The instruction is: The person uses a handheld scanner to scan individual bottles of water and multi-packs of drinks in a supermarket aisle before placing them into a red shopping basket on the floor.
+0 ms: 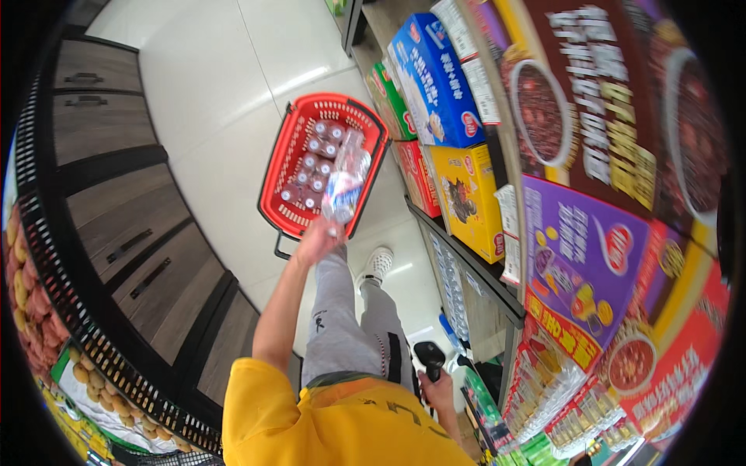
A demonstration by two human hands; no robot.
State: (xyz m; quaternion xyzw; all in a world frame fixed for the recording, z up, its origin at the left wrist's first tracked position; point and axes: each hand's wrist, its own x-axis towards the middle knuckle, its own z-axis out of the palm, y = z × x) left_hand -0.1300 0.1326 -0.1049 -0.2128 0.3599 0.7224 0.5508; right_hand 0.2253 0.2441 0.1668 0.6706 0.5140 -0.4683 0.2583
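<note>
A red plastic shopping basket (270, 198) with a black rim and handle is before me, above the tiled floor. Inside it stand several small bottles (317, 163) with pale caps and reddish-brown contents. Over their right side lies a clear plastic bottle (344, 189) with a blue and white label, slightly blurred. My left hand (319, 240) is at the near end of the basket, closed around the neck end of that bottle. Low at the right, beside my hip, my right hand (437, 389) grips the handle of a black handheld barcode scanner (430, 353), whose head points away from me.
Shelves on the right hold blue (434, 81), yellow (469, 201) and purple (586, 256) cartons, with bottled drinks lower down. On the left stand wood-look cabinets (140, 233) under a black mesh rack (111, 373) of potatoes (99, 384) and other produce. My shoe (380, 262) is near the basket.
</note>
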